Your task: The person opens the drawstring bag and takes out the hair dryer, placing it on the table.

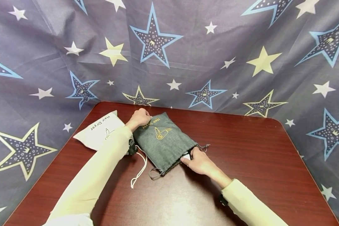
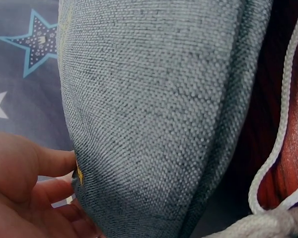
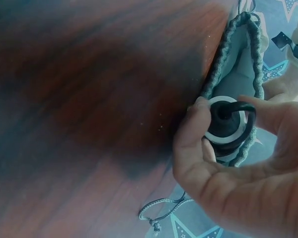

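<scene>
A dark grey drawstring bag [image 1: 169, 146] with gold "Hair Dryer" lettering lies on the table, its mouth toward the near right. My left hand [image 1: 139, 118] pinches the bag's closed far end between thumb and fingers, as the left wrist view also shows. At the mouth, my right hand [image 1: 200, 161] holds a white handle with a round black end [image 3: 225, 120] and a black loop. The rest of that handled thing is hidden inside the bag. In the right wrist view, the braided mouth edge [image 3: 259, 59] gapes open around it.
Left of the grey bag lies a white bag [image 1: 97, 131] with dark "Hair Dryer" print, partly behind my left forearm. Its white cord [image 1: 142, 168] trails over the reddish-brown table [image 1: 251, 150]. A star-patterned cloth [image 1: 186, 47] hangs around the table's far side.
</scene>
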Demonstrator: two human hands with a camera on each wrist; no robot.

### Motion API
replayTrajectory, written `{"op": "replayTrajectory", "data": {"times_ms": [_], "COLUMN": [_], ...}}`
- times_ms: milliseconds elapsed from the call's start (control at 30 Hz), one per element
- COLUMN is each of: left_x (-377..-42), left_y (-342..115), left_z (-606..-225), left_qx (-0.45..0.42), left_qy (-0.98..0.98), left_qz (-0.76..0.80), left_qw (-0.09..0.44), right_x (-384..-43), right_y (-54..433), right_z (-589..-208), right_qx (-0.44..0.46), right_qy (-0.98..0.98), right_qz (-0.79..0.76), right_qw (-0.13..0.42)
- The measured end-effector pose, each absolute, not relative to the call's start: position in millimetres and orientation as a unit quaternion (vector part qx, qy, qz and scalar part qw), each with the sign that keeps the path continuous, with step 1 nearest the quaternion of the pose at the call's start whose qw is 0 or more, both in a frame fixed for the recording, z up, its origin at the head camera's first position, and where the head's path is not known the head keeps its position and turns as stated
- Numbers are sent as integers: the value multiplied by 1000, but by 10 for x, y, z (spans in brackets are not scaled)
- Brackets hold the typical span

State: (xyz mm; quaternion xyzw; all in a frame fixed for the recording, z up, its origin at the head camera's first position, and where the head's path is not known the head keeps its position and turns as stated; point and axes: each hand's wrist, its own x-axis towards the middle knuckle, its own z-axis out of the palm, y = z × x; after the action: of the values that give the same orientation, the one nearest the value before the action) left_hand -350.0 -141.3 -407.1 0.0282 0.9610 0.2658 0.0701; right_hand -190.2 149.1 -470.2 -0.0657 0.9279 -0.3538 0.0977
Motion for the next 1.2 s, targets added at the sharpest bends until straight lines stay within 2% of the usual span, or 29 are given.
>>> {"op": "replayTrajectory", "data": {"times_ms": [167,233,333,433,500,533,600,667,833,933,1000,1067,1200], "left_x": [-3528,-3534,-3649,-3636,-3610,-3506,-3561,-3778,-4554,-4771,-4754,-4459,-4192], "left_y": [-1409,-1414,-1483,-1481,-1468,-1401,-1416,-1488,-1778,-1851,-1846,-1744,-1687], "left_z": [-4100,-4098,-4221,-4214,-4201,-4080,-4129,-4342,-5123,-5336,-5339,-5047,-4783], "left_qx": [20,20,28,29,28,19,18,18,35,34,33,29,48], "left_qy": [959,959,956,957,957,959,959,960,958,956,956,956,953], "left_qz": [275,274,282,281,284,275,275,271,276,283,286,285,291], "left_qw": [69,72,69,66,61,67,71,70,69,73,64,70,66], "right_x": [-2137,-2175,-2110,-1955,-1865,-1816,-1765,-1742,-1724,-1733,-1742,-1747,-1735], "right_y": [1602,1620,1602,1529,1483,1457,1420,1395,1379,1403,1414,1418,1412], "right_z": [-5205,-5289,-5163,-4831,-4641,-4545,-4452,-4417,-4386,-4396,-4411,-4423,-4427], "right_qx": [-83,-83,-80,-66,-55,-44,-29,-13,-2,-6,-8,-5,-3], "right_qy": [937,932,914,895,886,883,876,869,847,833,826,821,822], "right_qz": [-326,-336,-372,-408,-426,-434,-447,-459,-491,-509,-517,-524,-523], "right_qw": [95,107,141,167,173,175,179,185,203,216,222,227,225]}}
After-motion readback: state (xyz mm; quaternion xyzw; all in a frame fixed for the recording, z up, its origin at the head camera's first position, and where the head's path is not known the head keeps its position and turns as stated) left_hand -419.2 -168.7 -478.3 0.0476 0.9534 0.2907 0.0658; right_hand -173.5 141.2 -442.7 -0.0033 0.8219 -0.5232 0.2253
